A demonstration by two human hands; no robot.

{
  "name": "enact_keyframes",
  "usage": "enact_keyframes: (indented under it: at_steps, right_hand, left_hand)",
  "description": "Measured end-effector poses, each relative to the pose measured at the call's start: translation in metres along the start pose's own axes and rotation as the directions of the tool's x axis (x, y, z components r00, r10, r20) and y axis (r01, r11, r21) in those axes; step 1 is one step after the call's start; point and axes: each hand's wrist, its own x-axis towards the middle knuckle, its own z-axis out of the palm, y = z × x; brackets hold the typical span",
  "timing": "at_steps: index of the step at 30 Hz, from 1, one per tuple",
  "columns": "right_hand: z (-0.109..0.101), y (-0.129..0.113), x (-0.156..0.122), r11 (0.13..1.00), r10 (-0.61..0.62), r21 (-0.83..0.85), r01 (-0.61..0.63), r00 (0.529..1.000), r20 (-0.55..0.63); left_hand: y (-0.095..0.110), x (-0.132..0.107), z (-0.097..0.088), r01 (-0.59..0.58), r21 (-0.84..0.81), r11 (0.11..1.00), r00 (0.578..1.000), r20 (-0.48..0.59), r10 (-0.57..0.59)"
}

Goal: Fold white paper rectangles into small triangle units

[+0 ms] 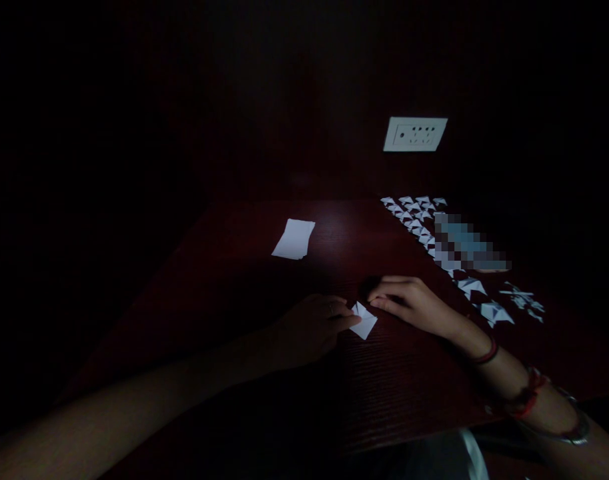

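A small folded piece of white paper (365, 325) lies on the dark red table, with a crease line showing near its top. My left hand (318, 327) has its fingers on the paper's left side, thumb and forefinger closed on that edge. Just right of the paper's upper corner rests my right hand (409, 303), its fingers bent and drawn together near the tabletop. Shadow hides whether anything is between those right fingertips. Beyond both hands sits a stack of white paper sheets (294, 239).
Folded white paper pieces (414, 223) stand in rows along the right side of the table (234, 267). A blurred-out bluish object (469, 243) lies beside them, and thin white paper scraps (522, 298) lie nearer me. On the wall is a white socket panel (415, 135). Surroundings are very dark.
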Motion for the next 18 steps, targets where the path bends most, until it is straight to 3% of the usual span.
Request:
enact_keyframes:
  at_steps: [6,13,18]
  right_hand:
    - [-0.004,-0.002,-0.009,0.981,-0.124,-0.128,0.146,0.978,0.166]
    - [0.002,-0.006,-0.012,0.876,-0.157,-0.422,0.234,0.965,0.209]
    - [0.004,-0.008,-0.012,0.831,-0.214,-0.471,0.296,0.952,0.221]
  left_hand:
    - [-0.013,-0.001,-0.013,-0.056,-0.045,0.997,0.997,0.057,0.059]
    - [-0.019,0.001,-0.017,-0.086,-0.037,0.996,0.992,0.094,0.089]
    - [-0.018,0.000,-0.017,-0.099,-0.037,0.994,0.991,0.083,0.102]
